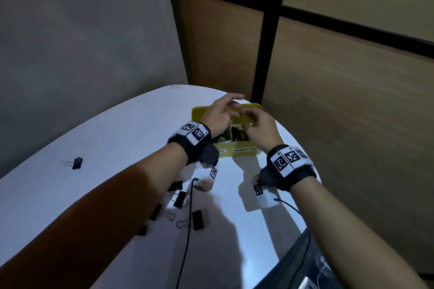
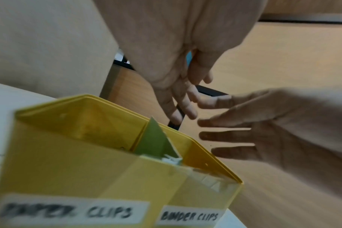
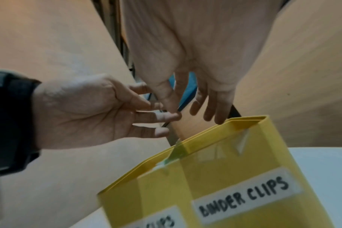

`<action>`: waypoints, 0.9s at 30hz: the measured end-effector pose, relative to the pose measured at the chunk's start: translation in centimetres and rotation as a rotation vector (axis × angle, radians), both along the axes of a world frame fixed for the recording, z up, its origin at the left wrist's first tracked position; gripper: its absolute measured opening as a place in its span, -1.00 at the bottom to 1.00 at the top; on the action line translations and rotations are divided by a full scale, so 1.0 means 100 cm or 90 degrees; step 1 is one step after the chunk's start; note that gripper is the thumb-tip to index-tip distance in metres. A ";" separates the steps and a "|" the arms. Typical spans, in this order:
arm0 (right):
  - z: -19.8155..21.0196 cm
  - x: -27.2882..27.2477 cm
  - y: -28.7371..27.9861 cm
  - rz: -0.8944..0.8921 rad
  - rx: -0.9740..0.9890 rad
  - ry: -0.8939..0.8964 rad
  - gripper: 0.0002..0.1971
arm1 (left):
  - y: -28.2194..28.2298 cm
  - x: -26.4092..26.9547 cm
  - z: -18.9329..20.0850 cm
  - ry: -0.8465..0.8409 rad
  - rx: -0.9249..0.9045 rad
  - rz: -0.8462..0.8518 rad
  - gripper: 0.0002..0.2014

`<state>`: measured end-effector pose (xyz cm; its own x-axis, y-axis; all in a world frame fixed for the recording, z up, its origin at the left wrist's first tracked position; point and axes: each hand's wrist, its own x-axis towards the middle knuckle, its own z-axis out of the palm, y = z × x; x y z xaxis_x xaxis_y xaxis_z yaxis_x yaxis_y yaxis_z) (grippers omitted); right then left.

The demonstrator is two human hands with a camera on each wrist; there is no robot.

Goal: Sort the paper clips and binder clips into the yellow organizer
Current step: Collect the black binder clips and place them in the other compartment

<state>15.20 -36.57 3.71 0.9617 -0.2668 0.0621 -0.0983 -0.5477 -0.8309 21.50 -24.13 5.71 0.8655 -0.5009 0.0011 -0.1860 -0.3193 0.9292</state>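
The yellow organizer (image 1: 199, 112) stands on the white table (image 1: 94, 148), near its far right edge, and I see two white labels on its front wall: "PAPER CLIPS" (image 2: 68, 212) on the left compartment and "BINDER CLIPS" (image 3: 244, 199) on the right one. A green divider (image 2: 156, 141) separates the two compartments. Inside them I can see some dark and pale small things in the head view, but which clips these are I cannot tell.

Both hands are above the organizer. My left hand (image 1: 217, 112) has its fingers spread and mostly straight, and I see nothing held in it. My right hand (image 1: 260, 126) is just beside it, over the right compartment; in the left wrist view its fingers are straight and spread apart (palm facing the left hand), while in the head view they look a little curled. The fingertips of the two hands are very near, perhaps touching, and whether something small is between them I cannot tell because of blur.

On the table, nearer to me, lie several black binder clips (image 1: 197, 219), partly under the left forearm. One more binder clip (image 1: 76, 163) lies alone, well apart to the left. A thin black cable (image 1: 187, 230) hangs across the table.
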 end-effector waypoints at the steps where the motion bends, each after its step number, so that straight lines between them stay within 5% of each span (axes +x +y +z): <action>1: -0.001 -0.005 0.009 0.004 -0.020 -0.027 -0.66 | 0.012 -0.003 -0.002 0.006 -0.008 0.006 -0.56; 5: -0.014 -0.036 0.056 0.074 -0.073 -0.086 -0.80 | 0.077 -0.022 -0.018 -0.070 0.127 -0.013 -0.82; 8: -0.040 -0.063 0.090 0.226 -0.132 0.028 -0.87 | 0.128 -0.037 -0.037 -0.131 0.408 -0.130 -0.81; 12: -0.072 -0.104 0.127 0.356 -0.258 0.265 -0.48 | 0.167 -0.069 -0.065 -0.154 0.675 -0.219 -0.50; 14: -0.084 -0.120 0.138 0.376 -0.296 0.273 -0.38 | 0.169 -0.082 -0.077 -0.164 0.714 -0.234 -0.41; 17: -0.096 -0.130 0.144 0.379 -0.311 0.239 -0.52 | 0.163 -0.088 -0.087 -0.198 0.738 -0.233 -0.50; 21: -0.100 -0.134 0.148 0.406 -0.301 0.201 -0.73 | 0.157 -0.088 -0.086 -0.181 0.705 -0.214 -0.71; 27: -0.093 -0.129 0.163 0.427 -0.268 0.151 -0.83 | 0.165 -0.085 -0.081 -0.166 0.578 -0.208 -0.77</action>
